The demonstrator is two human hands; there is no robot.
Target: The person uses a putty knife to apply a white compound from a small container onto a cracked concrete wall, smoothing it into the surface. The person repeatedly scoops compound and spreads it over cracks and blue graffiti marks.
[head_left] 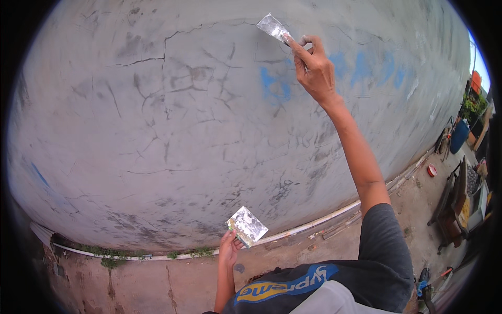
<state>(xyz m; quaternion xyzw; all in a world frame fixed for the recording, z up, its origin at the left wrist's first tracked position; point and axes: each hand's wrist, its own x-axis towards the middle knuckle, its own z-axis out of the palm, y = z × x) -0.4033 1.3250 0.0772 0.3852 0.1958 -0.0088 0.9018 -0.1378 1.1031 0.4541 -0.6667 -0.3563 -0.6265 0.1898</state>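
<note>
My right hand (318,73) is raised high against the grey plastered wall (209,131), its fingers closed on a putty knife (273,27). The knife's flat metal blade points up and left, close to a long crack in the plaster; whether it touches the wall I cannot tell. Low down, near my body, my left hand (229,250) grips a broad filling blade (248,225) held out from the wall. White paste is smeared over its metal face. Fine cracks and dark stains run across much of the wall.
Blue paint marks (277,86) show on the wall beside my right hand. A white pipe (300,233) runs along the wall's foot, with small weeds (201,252). To the right are a red-and-white tub (432,170), wooden furniture (457,201) and a blue barrel (459,137).
</note>
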